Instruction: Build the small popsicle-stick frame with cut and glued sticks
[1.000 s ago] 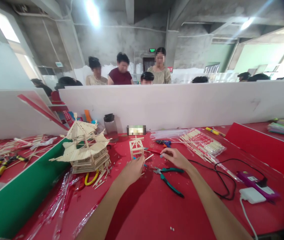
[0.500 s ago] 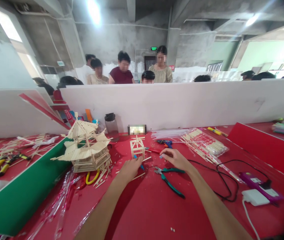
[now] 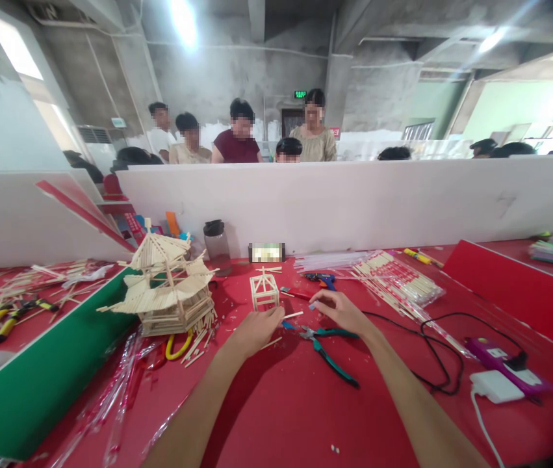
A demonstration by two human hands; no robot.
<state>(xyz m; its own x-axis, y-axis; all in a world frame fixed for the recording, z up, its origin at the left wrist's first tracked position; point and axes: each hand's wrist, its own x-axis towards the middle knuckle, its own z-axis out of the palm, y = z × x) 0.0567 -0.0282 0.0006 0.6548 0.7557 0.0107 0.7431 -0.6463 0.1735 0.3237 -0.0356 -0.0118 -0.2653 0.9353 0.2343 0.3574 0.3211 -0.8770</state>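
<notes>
L hand (image 3: 259,330): fingers closed on thin stick (image 3: 294,315), tip pointing R.
R hand (image 3: 337,311): pinching small bluish bit (image 3: 312,306), near stick tip but apart.
Stick frame (image 3: 264,285): just beyond L fingers; contact w/ them, can't tell.
Pliers (image 3: 322,351): on table, near side of R hand.
Change: I see L hand + stick shifted slightly R; R hand abt same. Prob. means stick's loose, unfixed.

On my feed the left hand (image 3: 260,330) has edged right, its wooden stick (image 3: 294,315) now nearer level; a blue piece (image 3: 288,325) shows beside the pliers (image 3: 329,351). A person in white (image 3: 159,138) (out of my view a second ago) has come clear.
</notes>
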